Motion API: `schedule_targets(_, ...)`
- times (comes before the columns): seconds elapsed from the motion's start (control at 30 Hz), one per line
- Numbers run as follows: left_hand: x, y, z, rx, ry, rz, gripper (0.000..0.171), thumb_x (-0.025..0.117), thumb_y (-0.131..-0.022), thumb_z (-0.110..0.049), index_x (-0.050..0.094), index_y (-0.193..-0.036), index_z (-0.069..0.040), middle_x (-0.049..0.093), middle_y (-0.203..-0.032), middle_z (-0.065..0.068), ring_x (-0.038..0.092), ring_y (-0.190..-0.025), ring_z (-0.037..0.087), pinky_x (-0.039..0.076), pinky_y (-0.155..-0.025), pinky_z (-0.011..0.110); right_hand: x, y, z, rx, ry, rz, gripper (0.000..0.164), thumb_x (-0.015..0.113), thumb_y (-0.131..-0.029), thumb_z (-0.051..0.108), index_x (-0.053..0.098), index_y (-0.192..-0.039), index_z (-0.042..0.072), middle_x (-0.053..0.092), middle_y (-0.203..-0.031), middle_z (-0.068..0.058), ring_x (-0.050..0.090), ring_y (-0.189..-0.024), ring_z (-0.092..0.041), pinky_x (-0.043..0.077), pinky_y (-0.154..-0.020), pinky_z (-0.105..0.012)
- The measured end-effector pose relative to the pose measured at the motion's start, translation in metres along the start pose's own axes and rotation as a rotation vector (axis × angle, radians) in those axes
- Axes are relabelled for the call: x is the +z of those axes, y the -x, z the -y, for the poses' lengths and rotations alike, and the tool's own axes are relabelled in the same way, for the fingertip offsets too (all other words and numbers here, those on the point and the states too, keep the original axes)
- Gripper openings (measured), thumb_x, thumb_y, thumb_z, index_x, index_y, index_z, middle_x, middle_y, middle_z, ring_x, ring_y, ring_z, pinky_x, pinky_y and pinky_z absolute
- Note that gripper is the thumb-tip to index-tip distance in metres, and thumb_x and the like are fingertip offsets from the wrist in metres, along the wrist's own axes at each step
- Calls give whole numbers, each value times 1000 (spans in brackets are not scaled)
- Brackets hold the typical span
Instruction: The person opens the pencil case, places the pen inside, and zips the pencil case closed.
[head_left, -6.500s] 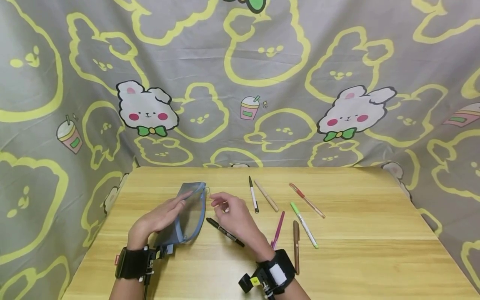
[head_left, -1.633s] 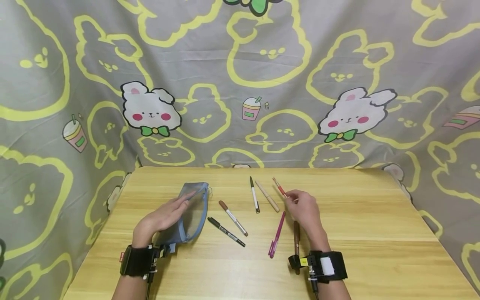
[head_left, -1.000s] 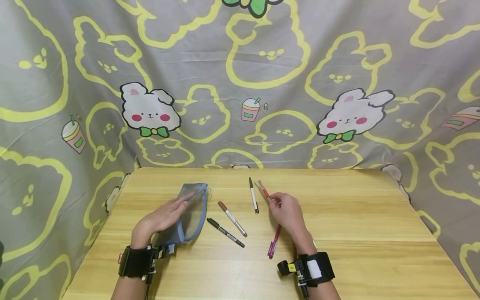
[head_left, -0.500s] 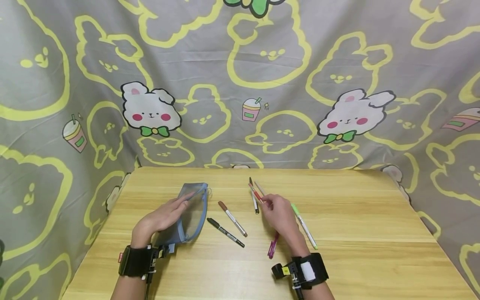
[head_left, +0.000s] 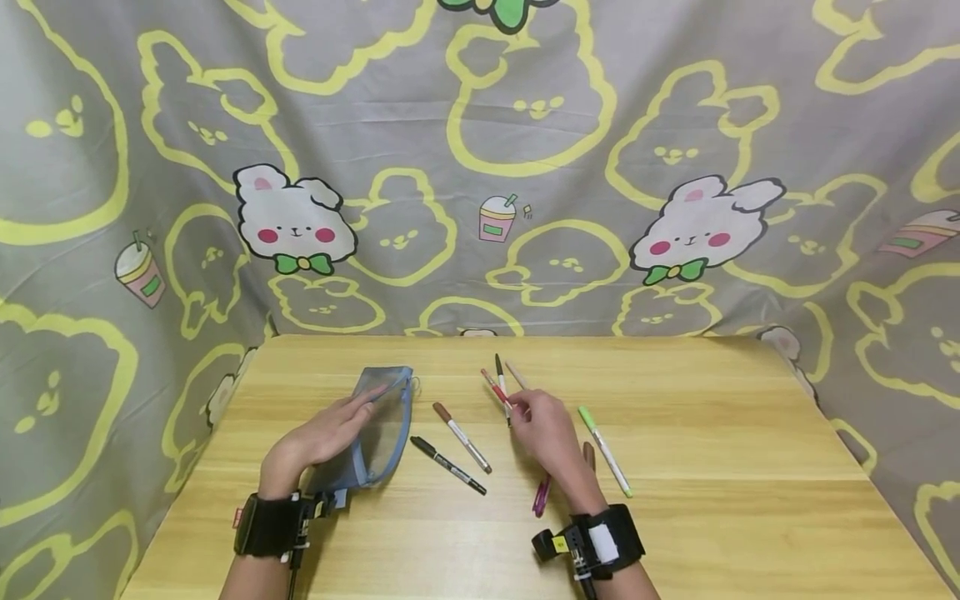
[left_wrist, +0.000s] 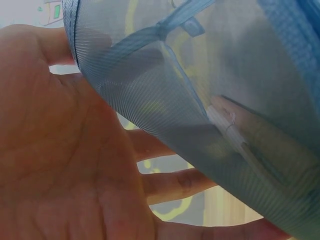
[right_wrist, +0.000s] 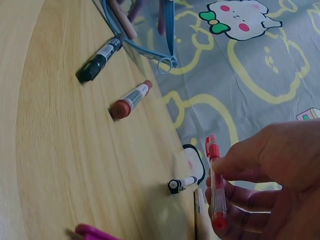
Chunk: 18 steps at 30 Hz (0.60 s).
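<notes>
My right hand (head_left: pixel 551 433) pinches a red pen (head_left: pixel 493 385) between thumb and fingers, above the middle of the table. In the right wrist view the clear-barrelled red pen (right_wrist: pixel 218 200) points away, fingers behind it. A blue mesh pencil pouch (head_left: pixel 384 437) stands at the left with its zipped edge facing right. Against its far-left side my left hand (head_left: pixel 318 433) rests with fingers extended. The left wrist view has the palm beside the mesh pouch (left_wrist: pixel 150 100), the fingers passing behind it; a pale rod-like shape (left_wrist: pixel 227 127) shows through the mesh.
Between pouch and right hand lie a black marker (head_left: pixel 448 465) and a brown-capped marker (head_left: pixel 462 437). A black-and-white pen (head_left: pixel 498 367) and tan pen (head_left: pixel 516 373) lie behind the red pen. Purple pen (head_left: pixel 541 497), brown pen (head_left: pixel 588 455) and green marker (head_left: pixel 606 452) are near the right forearm.
The red pen, lying at the right earlier, is in my right hand and has been carried left. A brown-capped marker now lies beside the black one. The left hand stays at the pouch.
</notes>
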<state>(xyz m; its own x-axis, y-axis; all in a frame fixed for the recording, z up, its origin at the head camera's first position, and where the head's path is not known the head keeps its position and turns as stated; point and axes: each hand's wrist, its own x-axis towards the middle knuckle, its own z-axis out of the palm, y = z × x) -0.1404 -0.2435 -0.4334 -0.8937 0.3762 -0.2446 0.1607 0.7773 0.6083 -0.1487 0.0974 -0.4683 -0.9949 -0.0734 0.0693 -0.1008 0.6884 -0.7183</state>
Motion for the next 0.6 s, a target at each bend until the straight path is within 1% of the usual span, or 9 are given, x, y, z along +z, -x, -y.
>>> schedule_targets(0.23,1,0,5,-5,12,-9,57,22,-114,-37,24,-164,-12,18,-165,29,17,-148,57,14,-114,76,5,4,7,-19,29,14,23,67,-90,-2,76,-111,1,68,-90,-7,51,-59,-12,42,-44,-23)
schedule_targets(0.4,2,0,3,-13,11,-2,55,24,-114,-34,25,-164,-12,18,-165,30,17,-148,57,14,-115,75,13,6,11,-73,91,25,27,68,-84,-4,77,-110,2,66,-84,-3,51,-63,-13,44,-52,-24)
schedule_targets(0.5,2,0,2,-12,6,2,55,24,-114,-35,25,-164,-12,19,-165,30,17,-148,57,15,-114,75,17,6,16,-97,84,29,30,69,-82,-5,77,-110,1,67,-83,-2,52,-66,-12,45,-55,-24)
schedule_targets(0.6,1,1,3,-13,9,-2,55,24,-114,-34,25,-164,-12,19,-165,29,17,-148,56,14,-115,75,20,6,23,-129,57,25,31,69,-81,-6,76,-111,-1,67,-83,-4,55,-67,-12,48,-56,-24)
